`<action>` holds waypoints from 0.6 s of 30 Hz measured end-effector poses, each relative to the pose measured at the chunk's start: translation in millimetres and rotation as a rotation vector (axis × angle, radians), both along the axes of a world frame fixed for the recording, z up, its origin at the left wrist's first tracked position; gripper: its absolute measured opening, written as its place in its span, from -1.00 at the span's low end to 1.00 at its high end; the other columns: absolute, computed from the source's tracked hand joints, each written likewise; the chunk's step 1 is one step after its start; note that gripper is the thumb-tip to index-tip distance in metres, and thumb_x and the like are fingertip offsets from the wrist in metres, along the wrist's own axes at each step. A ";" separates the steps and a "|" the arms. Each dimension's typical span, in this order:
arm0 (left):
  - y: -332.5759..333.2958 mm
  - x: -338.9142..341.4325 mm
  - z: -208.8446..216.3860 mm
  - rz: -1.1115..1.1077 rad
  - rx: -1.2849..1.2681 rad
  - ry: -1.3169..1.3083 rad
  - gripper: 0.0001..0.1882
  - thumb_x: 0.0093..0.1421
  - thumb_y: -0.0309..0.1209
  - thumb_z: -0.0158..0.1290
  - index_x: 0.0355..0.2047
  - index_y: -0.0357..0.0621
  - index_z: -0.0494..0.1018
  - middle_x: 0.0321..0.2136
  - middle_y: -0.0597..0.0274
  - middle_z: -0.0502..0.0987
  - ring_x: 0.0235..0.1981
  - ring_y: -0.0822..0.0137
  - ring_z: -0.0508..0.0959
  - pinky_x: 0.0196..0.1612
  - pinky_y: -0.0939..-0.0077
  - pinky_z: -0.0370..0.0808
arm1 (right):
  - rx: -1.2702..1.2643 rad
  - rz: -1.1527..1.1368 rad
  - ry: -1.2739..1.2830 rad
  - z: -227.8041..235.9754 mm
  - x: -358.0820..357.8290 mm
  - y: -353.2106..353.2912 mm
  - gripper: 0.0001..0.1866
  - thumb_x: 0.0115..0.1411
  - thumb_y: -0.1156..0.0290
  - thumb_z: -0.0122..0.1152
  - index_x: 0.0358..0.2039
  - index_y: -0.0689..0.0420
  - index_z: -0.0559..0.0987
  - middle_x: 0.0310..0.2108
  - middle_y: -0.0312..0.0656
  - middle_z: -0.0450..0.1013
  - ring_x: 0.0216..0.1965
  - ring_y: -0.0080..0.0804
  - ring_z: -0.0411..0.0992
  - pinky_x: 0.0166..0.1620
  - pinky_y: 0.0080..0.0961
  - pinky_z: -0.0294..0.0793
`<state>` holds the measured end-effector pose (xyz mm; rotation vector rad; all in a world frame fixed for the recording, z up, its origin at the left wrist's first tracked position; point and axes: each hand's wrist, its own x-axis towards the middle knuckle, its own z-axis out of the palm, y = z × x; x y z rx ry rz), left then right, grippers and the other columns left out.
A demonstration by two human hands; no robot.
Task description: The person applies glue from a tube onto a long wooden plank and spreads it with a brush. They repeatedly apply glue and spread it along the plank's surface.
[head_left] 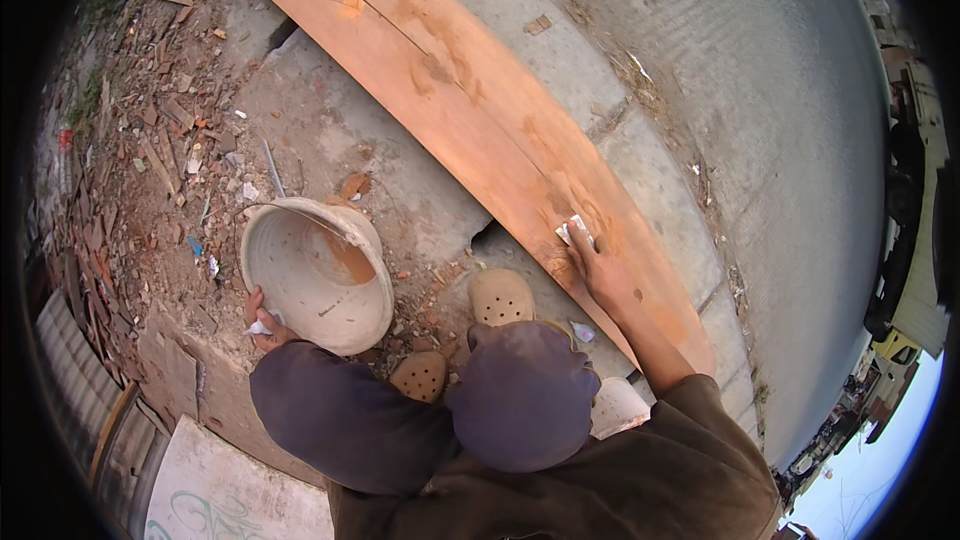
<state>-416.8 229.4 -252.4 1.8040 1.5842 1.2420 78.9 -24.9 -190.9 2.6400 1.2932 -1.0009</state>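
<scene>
My right hand (592,265) is closed on a small flat white piece (575,231), held against a long wooden board (480,105). Whether the piece is a scraper or folded sheet, I cannot tell. Darker orange-brown smears and patches mark the board's surface around it. At my left, a grey-white bucket (285,260) with a wire handle stands tilted, an orange-brown residue inside. Beside the bucket's near left rim, my left hand (264,323) has bent fingers around a crumpled white thing (266,322), too small to name. My left forearm is hidden behind my leg.
My tan clogs (502,298) stand between bucket and board. Broken brick and wood scraps (150,150) litter the ground at left. A concrete strip (660,175) and grey road (770,140) run beyond the board. A pale slab (235,485) lies at lower left.
</scene>
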 end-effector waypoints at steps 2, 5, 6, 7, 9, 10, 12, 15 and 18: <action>0.3 0.7 1.3 -0.004 -0.005 0.007 -0.60 0.50 -0.19 -0.17 -0.04 -0.30 0.48 0.05 -0.03 0.55 0.21 -0.02 0.42 0.38 -0.02 0.17 | 0.002 0.007 0.006 0.5 2.4 12.1 -0.43 0.42 0.07 0.04 0.41 -0.37 0.23 0.01 0.19 0.42 -0.20 0.18 0.56 -0.18 -0.02 0.59; 4.2 3.1 -1.4 0.001 -0.012 0.013 -0.60 0.50 -0.19 -0.18 -0.04 -0.30 0.47 0.06 -0.04 0.55 0.21 -0.02 0.42 0.38 -0.02 0.17 | 0.005 0.043 0.000 -4.1 7.4 14.1 -0.43 0.42 0.07 0.03 0.41 -0.35 0.24 0.03 0.23 0.40 -0.19 0.21 0.55 -0.18 -0.04 0.60; 7.8 4.7 -2.5 0.005 -0.005 0.015 -0.60 0.50 -0.19 -0.18 -0.04 -0.30 0.47 0.06 -0.04 0.54 0.21 -0.02 0.42 0.38 -0.02 0.17 | 0.001 0.067 -0.021 -5.4 5.4 11.0 -0.43 0.42 0.07 0.03 0.41 -0.34 0.23 0.04 0.25 0.39 -0.18 0.22 0.55 -0.18 -0.03 0.60; 5.6 4.1 -0.3 0.009 -0.008 0.017 -0.60 0.50 -0.19 -0.18 -0.03 -0.30 0.47 0.06 -0.04 0.54 0.22 -0.02 0.41 0.38 -0.01 0.17 | -0.002 0.092 -0.043 -7.1 5.8 9.2 -0.43 0.42 0.07 0.03 0.41 -0.33 0.23 0.04 0.27 0.38 -0.18 0.23 0.55 -0.18 -0.03 0.60; 5.0 6.3 -0.6 -0.005 -0.016 0.012 -0.60 0.50 -0.19 -0.18 -0.03 -0.30 0.47 0.06 -0.04 0.54 0.22 -0.02 0.41 0.38 -0.01 0.17 | 0.114 0.048 -0.016 -14.8 13.1 11.7 -0.43 0.42 0.09 0.03 0.41 -0.30 0.23 0.04 0.29 0.38 -0.18 0.25 0.54 -0.18 -0.02 0.59; 2.0 -0.4 3.8 0.003 -0.018 0.029 -0.60 0.50 -0.19 -0.18 -0.03 -0.30 0.47 0.07 -0.04 0.54 0.22 -0.02 0.41 0.38 -0.01 0.16 | 0.162 0.028 0.024 -19.4 6.5 13.1 -0.43 0.42 0.10 0.03 0.42 -0.29 0.22 0.03 0.30 0.38 -0.18 0.26 0.54 -0.19 -0.01 0.59; -0.4 1.4 2.9 0.006 -0.022 0.031 -0.60 0.50 -0.19 -0.18 -0.03 -0.30 0.47 0.07 -0.04 0.54 0.23 -0.02 0.41 0.38 -0.01 0.16 | 0.120 0.052 -0.034 -14.6 6.8 19.9 -0.44 0.41 0.14 0.07 0.39 -0.24 0.27 -0.04 0.28 0.42 -0.23 0.25 0.54 -0.23 -0.01 0.58; 4.9 4.1 4.2 0.016 -0.016 0.031 -0.60 0.50 -0.20 -0.19 -0.03 -0.30 0.47 0.08 -0.04 0.53 0.23 -0.02 0.40 0.38 0.00 0.16 | 0.220 0.065 -0.095 -16.9 1.4 10.4 -0.48 0.41 0.15 0.09 0.36 -0.21 0.34 -0.16 0.22 0.47 -0.33 0.20 0.54 -0.30 -0.05 0.57; 4.0 6.1 3.5 0.007 -0.016 0.026 -0.60 0.51 -0.20 -0.19 -0.03 -0.29 0.46 0.08 -0.04 0.53 0.24 -0.02 0.40 0.39 0.00 0.16 | 0.347 0.066 -0.082 -30.4 3.0 -12.3 -0.49 0.40 0.16 0.10 0.35 -0.21 0.36 -0.17 0.22 0.48 -0.33 0.17 0.55 -0.30 -0.04 0.57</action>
